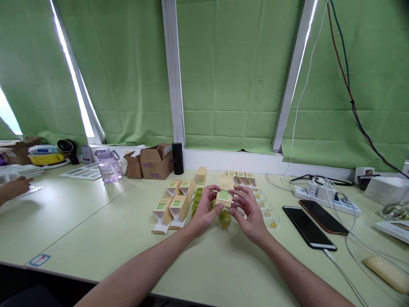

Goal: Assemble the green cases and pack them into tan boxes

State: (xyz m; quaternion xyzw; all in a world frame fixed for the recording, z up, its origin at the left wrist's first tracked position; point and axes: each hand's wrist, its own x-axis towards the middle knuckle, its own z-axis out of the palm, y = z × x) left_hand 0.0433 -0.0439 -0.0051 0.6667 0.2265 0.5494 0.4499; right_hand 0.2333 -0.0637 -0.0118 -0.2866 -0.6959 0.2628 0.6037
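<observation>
Between my two hands is a small tan cardboard box (225, 183) with a green label on its near end. My left hand (204, 212) grips its left side, thumb low on the front. On the other side my right hand (249, 212) closes its fingers round the right edge. Just below the box a small clear jar with green contents (224, 219) stands on the table. More green jars (196, 204) line up behind my left hand, partly covered by it. Clear plastic pieces with yellow spots (271, 217) lie to the right of my right hand.
Several tan boxes with open flaps (161, 209) stand left of my hands. Right lie two phones (308, 226), a power strip (329, 200) and loose cables. A purple water jug (108, 164), a brown carton (156, 162) and a black cylinder (177, 158) stand left. Another person's hand (15, 187) is far left.
</observation>
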